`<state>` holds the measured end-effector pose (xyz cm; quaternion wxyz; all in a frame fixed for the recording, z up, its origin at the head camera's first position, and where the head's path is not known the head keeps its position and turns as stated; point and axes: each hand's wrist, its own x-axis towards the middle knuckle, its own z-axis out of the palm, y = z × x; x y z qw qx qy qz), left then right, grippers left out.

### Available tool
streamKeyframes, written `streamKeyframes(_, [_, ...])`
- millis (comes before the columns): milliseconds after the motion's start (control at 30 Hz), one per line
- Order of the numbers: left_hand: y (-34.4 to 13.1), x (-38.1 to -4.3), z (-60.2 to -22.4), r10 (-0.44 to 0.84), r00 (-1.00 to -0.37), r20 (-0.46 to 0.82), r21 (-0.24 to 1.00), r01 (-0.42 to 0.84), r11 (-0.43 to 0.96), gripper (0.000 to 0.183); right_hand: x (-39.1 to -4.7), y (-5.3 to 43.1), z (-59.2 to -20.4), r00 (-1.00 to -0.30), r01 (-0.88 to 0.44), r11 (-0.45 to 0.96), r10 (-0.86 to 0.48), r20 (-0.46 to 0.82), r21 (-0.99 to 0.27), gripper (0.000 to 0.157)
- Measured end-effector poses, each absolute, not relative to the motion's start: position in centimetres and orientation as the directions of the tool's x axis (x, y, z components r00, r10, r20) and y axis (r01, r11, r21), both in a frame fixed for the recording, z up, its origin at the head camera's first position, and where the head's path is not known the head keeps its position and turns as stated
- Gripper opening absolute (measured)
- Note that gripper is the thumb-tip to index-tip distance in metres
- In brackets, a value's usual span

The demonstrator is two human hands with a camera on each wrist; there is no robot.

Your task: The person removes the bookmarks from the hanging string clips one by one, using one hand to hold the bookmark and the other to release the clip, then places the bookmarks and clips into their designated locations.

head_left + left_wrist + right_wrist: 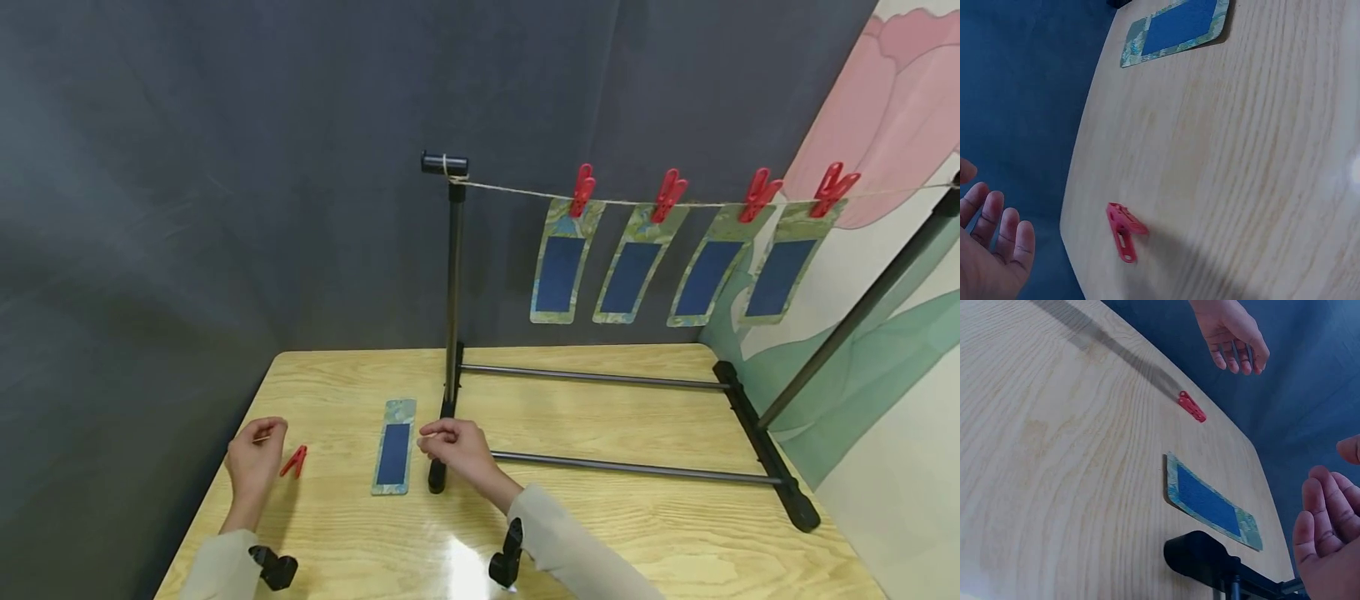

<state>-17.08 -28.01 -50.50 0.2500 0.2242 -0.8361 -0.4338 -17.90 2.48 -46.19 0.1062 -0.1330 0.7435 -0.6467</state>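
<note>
My left hand (257,457) hovers over the left side of the table, its fingers loosely bent and holding nothing. Just right of it lies a red clothespin (295,461), also visible in the left wrist view as a red clothespin (1124,231). A bookmark-like card (393,447) with a blue panel and green patterned border lies flat between the hands. My right hand (459,450) is raised to the right of that card, in front of the rack's left foot, with relaxed fingers and nothing in them. Both hands are apart from the card and the clothespin.
A black rack (453,292) stands on the wooden table (600,533), a string (510,191) tied between its posts. Several similar cards (561,271) hang from it, each under a red clothespin (582,190). A dark curtain (225,167) backs the table; a painted wall is at right.
</note>
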Motion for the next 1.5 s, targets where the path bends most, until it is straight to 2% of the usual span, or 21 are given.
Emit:
streamKeyframes(333, [-27.8, -17.4, -48.8, -0.512, -0.816, 0.266, 0.812, -0.096, 0.576, 0.024, -19.2, 3.1, -48.0, -0.935, -0.094, 0.133, -0.353, 0.041, -0.987, 0.016])
streamKeyframes(867, [-27.2, -18.1, -46.3, -0.364, -0.844, 0.393, 0.783, 0.1, 0.614, 0.016, -18.0, 4.6, -43.4, -0.911, -0.1, 0.095, -0.41, 0.052, -0.99, 0.02])
streamKeyframes(1133, [-26.6, -18.4, -45.1, -0.319, -0.843, 0.433, 0.76, 0.151, 0.632, 0.014, -18.2, 5.5, -42.8, -0.909, -0.126, 0.08, -0.409, 0.083, -0.989, 0.022])
streamKeyframes(1333, [-26.1, -18.6, -44.1, -0.293, -0.861, 0.416, 0.749, 0.142, 0.647, 0.016, -18.4, 6.2, -42.2, -0.914, -0.117, 0.082, -0.399, 0.075, -0.99, 0.024])
streamKeyframes(1500, [-25.8, -18.7, -43.5, -0.248, -0.879, 0.408, 0.748, 0.166, 0.642, 0.018, -19.8, 6.7, -44.3, -0.927, -0.123, 0.078, -0.365, 0.087, -0.989, 0.024])
